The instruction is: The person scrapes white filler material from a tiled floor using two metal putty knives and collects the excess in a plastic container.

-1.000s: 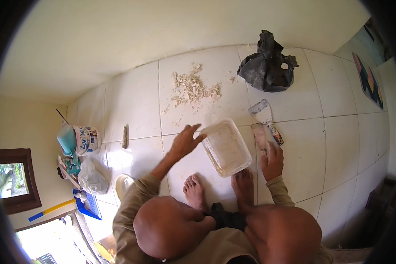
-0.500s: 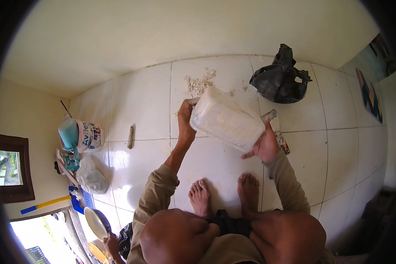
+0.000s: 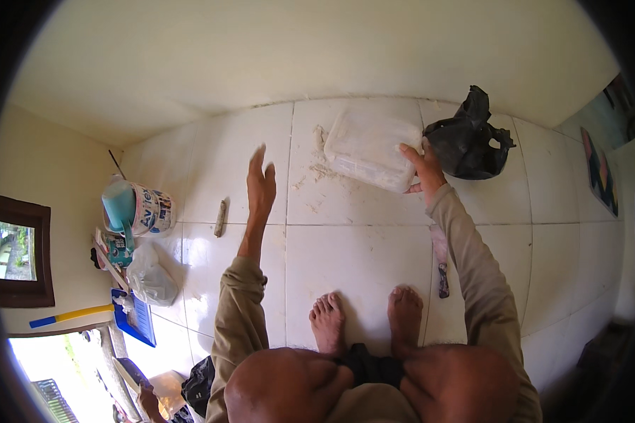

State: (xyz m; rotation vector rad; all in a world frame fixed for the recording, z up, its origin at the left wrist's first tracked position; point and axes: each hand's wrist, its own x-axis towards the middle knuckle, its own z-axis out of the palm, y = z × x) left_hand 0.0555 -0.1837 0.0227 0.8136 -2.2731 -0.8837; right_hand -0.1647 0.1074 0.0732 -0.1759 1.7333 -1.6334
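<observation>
A translucent plastic container (image 3: 374, 144), smeared with whitish residue, is over the far middle floor tiles. My right hand (image 3: 425, 168) grips its right side, thumb on top and fingers along the near edge. Whether the container rests on the floor or is just above it, I cannot tell. My left hand (image 3: 262, 180) is held apart from it to the left, empty, with fingers stretched out. Pale crumbs (image 3: 320, 171) lie along the container's left and near sides. On the tiles by my right forearm is a scraper (image 3: 441, 261) with a dark, stained handle.
A crumpled black plastic bag (image 3: 469, 141) sits right of the container. Leftward lie a short stick (image 3: 221, 217), a bucket (image 3: 153, 210) with a blue dipper (image 3: 118, 204), a white plastic bag (image 3: 152, 276) and a blue dustpan (image 3: 135, 321). Another person's hand (image 3: 148, 403) shows lower left.
My left hand has let go of the container and moved left. With my right hand, the container has moved away from me, over the crumbs. The other person's hand has moved lower.
</observation>
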